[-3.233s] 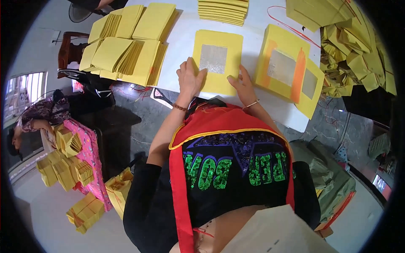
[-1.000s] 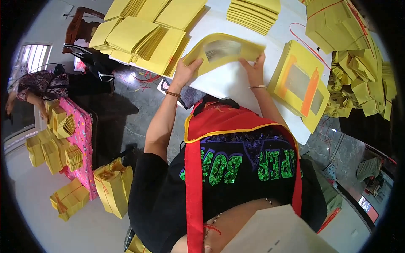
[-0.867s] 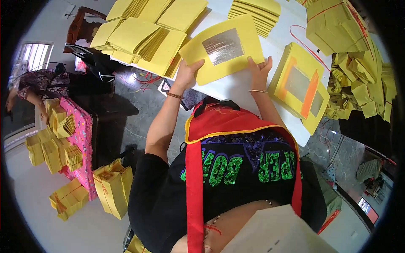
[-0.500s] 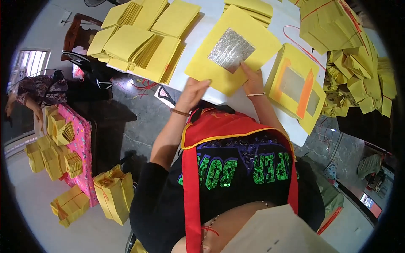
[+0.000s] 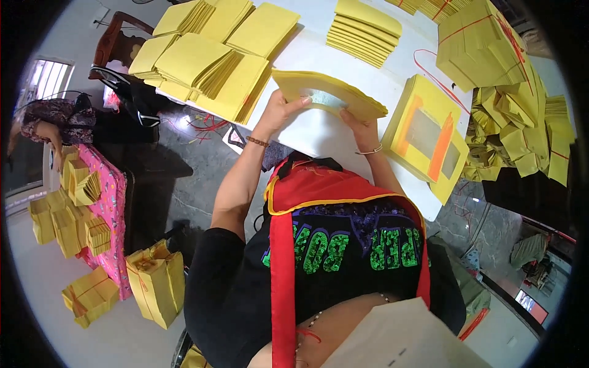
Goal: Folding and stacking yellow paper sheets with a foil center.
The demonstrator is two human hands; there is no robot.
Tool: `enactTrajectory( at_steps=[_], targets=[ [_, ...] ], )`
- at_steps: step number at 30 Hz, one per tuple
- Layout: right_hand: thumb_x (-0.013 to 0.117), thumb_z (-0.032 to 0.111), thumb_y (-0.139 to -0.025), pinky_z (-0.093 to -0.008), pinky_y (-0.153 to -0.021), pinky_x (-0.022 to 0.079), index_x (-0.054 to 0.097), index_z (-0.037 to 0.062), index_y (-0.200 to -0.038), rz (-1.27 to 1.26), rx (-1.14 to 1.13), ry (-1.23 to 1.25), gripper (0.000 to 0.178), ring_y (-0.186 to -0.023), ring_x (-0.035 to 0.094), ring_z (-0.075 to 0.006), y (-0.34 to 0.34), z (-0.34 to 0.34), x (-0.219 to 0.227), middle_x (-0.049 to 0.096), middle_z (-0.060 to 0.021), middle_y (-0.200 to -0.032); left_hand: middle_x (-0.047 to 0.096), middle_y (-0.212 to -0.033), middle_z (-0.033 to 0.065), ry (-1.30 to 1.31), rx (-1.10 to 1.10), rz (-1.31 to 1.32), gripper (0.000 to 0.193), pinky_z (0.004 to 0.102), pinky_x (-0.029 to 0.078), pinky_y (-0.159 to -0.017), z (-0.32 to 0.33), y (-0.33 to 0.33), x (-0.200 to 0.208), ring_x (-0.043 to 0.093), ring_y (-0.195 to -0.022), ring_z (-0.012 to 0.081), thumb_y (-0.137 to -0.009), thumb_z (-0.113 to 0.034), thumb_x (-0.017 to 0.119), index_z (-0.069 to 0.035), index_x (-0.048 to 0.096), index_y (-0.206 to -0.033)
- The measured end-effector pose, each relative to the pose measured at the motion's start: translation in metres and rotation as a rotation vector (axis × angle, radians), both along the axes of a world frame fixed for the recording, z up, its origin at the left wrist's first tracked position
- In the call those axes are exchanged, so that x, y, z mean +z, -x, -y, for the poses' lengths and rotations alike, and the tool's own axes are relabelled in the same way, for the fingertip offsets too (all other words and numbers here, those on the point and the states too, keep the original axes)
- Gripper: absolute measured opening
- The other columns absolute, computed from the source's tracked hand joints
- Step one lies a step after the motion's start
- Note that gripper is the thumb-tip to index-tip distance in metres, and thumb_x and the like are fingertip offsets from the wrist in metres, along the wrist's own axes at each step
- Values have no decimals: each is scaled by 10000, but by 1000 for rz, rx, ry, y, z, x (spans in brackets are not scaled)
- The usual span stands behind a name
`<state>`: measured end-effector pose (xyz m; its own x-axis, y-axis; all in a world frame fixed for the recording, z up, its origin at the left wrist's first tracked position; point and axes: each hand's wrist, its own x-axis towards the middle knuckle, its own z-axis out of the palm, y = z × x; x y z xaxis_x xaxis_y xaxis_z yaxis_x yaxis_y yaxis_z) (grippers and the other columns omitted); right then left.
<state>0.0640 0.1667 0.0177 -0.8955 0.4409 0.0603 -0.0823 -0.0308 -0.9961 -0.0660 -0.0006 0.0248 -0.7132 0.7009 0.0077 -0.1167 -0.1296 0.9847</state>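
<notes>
Above the white table [image 5: 305, 52] I hold a stack of yellow joss paper [image 5: 353, 93], tilted up and bowed. Part of a silver foil patch shows on its near side. My left hand [image 5: 282, 112] grips its left part, thumb on the near face. My right hand [image 5: 361, 127] is closed on the lower edge, toward the right. Both hands' fingertips behind the paper are hidden. To the right lies another yellow paper pile [image 5: 412, 101] with a grey square and orange stripes on its face. Beyond my hands sits a fanned yellow stack [image 5: 366, 30].
Several folded yellow stacks [image 5: 202, 58] cover the table's left part. Tied yellow bundles [image 5: 481, 46] and a red cord [image 5: 438, 70] lie at the far right. At left, another person [image 5: 58, 126] stands by a pink-covered table [image 5: 113, 202] with yellow bundles.
The joss paper has tipped from facing me to nearly edge-on, and it now bows. Both hands have shifted slightly with it. The fanned stack behind shows more fully.
</notes>
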Motion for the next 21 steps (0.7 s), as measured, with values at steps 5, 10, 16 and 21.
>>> enactTrajectory(
  at_steps=[5,10,16,21],
  targets=[
    [627,38,-767,-263,-794,447,564,23,-1034,-68,1,17,275,-914,541,-110,3,-4,10,594,-53,-1010,594,-948,57,-39,-7,-72,250,248,438,-772,5,8,-2,541,-887,114,-768,-46,623,-12,548,-1004],
    [616,55,-773,-233,-751,442,564,26,-1014,-6,8,32,247,-857,543,-107,7,-11,6,594,-40,-954,586,-914,35,-86,42,-79,232,237,426,-764,5,8,-3,533,-855,101,-811,-64,581,-18,532,-1034],
    [656,203,-773,-228,-652,432,620,23,-913,250,-28,68,231,-729,528,-76,11,-11,14,586,16,-803,550,-878,0,-38,146,-144,172,200,386,-713,-10,7,-2,466,-787,58,-850,-132,558,-4,517,-957],
    [667,221,-766,-230,-649,432,612,26,-916,207,-26,273,252,-738,524,-74,9,-9,11,584,11,-810,549,-907,9,-22,82,-97,214,213,399,-741,-6,1,15,482,-823,69,-844,-120,560,8,502,-1007]
  ],
)
